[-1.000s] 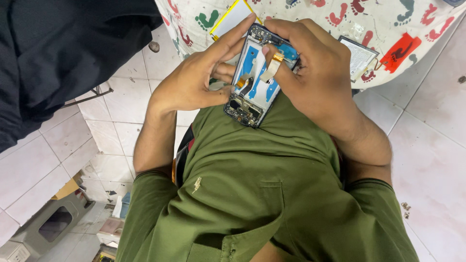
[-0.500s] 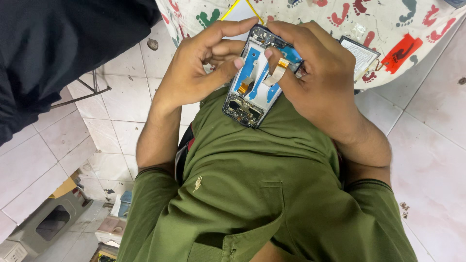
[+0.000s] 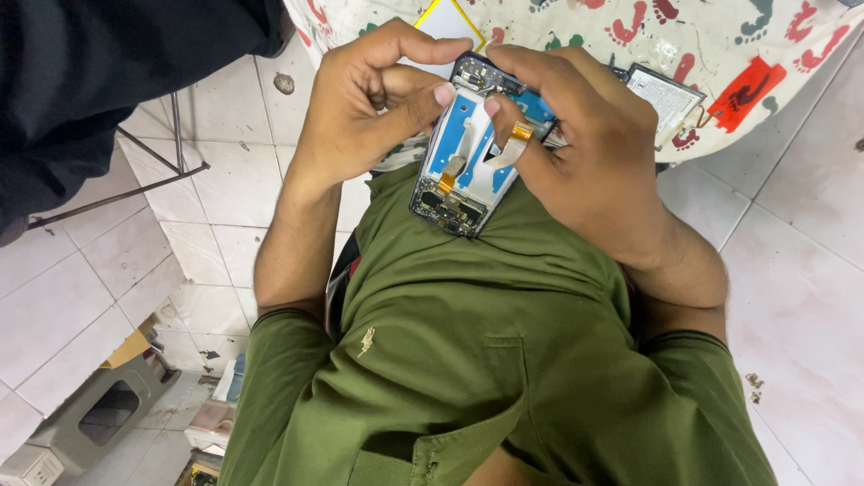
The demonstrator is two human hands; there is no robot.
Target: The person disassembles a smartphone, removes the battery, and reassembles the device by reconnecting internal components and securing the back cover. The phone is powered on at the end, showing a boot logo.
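Note:
I hold an opened smartphone (image 3: pixel 468 166) with its back cover off, its blue and white inner frame facing me and its circuit board end pointing toward my chest. My left hand (image 3: pixel 360 108) grips its left edge, thumb pressed on the frame. My right hand (image 3: pixel 585 162) wraps the right edge, and its thumb and forefinger pinch an orange flex cable (image 3: pixel 515 144) lifted off the frame. My green shirt (image 3: pixel 486 360) fills the lower view.
A cloth with coloured footprint prints (image 3: pixel 720 54) covers the table ahead. On it lie a phone battery (image 3: pixel 666 90) and a yellow-edged white piece (image 3: pixel 445 22). White floor tiles (image 3: pixel 792 288) surround me; a dark garment (image 3: pixel 99 81) hangs at the upper left.
The phone has shifted slightly toward the table. My left thumb has moved onto the blue frame, and my right fingers have drawn the orange flex cable further up.

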